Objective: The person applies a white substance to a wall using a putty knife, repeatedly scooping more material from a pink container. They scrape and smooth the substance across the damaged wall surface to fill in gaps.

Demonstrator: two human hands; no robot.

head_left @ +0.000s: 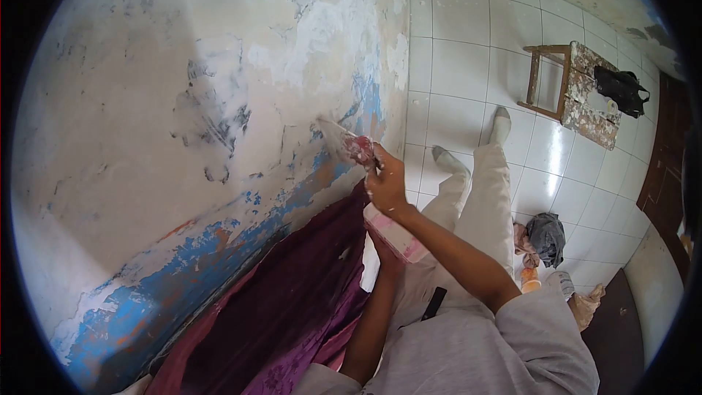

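Observation:
My right hand (pixel 386 184) is closed on the handle of a putty knife (pixel 357 149), reddish and smeared with white. Its blurred blade reaches up and left, overlapping the patchy wall (pixel 270 102) near the corner. Below it, my left hand (pixel 387 254) grips a pale container (pixel 398 234) with pink marks from underneath; my right forearm passes in front of part of it. The wall beside the blade shows whitish smears, dark bare spots and flaking blue paint (pixel 139 322).
A dark purple cloth (pixel 270 300) hangs or lies along the wall's foot. On the tiled floor (pixel 461 66) stands a paint-spattered wooden stool (pixel 589 113) with a black bag (pixel 621 91) on it. A grey plastic bag (pixel 547 240) and an orange cup (pixel 530 279) sit at the right.

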